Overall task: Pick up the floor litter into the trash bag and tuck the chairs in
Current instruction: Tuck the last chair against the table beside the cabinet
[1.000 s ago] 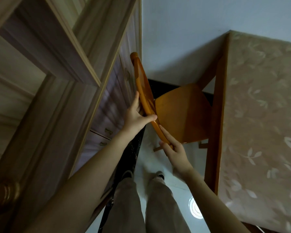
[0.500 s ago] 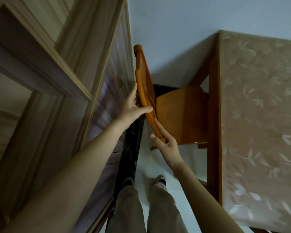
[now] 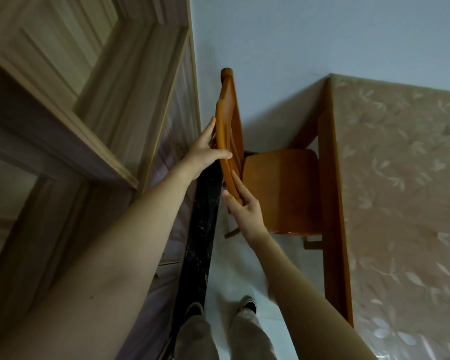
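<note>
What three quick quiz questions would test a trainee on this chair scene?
1. True or false: the left hand and right hand both hold the back of the orange-brown wooden chair.
2. The chair is: A) pushed partly under the floral-covered wooden table; B) on top of it; C) tipped over on the floor.
3. Which hand appears higher in the picture?
Key: 1 true; 2 A; 3 left.

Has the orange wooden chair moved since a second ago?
Yes: the orange wooden chair slid slightly toward the cloth-covered table, its seat now meeting the table edge.
</note>
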Available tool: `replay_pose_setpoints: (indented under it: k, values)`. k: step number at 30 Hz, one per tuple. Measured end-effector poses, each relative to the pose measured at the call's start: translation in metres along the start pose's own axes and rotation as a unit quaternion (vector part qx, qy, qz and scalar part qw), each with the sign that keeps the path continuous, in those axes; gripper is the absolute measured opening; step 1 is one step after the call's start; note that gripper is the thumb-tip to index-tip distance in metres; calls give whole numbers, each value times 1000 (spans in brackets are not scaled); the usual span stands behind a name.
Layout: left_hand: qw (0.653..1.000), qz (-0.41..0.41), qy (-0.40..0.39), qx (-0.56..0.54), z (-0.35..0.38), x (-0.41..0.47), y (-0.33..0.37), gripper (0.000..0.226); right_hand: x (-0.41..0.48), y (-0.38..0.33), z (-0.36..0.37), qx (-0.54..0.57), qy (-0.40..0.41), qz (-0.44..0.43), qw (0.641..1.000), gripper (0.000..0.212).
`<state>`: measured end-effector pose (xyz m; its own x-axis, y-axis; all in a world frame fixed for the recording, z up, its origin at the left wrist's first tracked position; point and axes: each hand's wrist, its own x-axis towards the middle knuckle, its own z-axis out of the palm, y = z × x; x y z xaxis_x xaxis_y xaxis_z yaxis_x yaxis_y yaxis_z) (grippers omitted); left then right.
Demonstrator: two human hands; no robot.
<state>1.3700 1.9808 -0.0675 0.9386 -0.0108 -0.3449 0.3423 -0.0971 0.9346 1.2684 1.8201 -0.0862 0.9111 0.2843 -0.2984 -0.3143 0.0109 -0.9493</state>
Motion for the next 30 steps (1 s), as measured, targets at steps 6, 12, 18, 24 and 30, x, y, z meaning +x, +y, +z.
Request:
replay_pose_setpoints:
  k: [6, 12, 18, 24, 30]
  values:
    - [999, 20, 40, 12, 5, -24, -4, 79, -10, -2, -14, -13, 8, 25, 1000, 54]
    - [991, -5, 102, -87, 48, -96, -43, 61, -34, 11, -45, -54, -4, 16, 998, 49]
    - [977, -20, 158, -144, 72, -114, -43, 53, -24, 17, -52, -100, -40, -8, 994, 40]
    - [977, -33, 187, -101, 71, -89, -29, 69, -15, 25, -60, -119, -75, 8, 990, 50]
    - [978, -42, 180, -93, 49, -71, -22, 68, 4, 31, -42, -113, -38, 17, 993, 47]
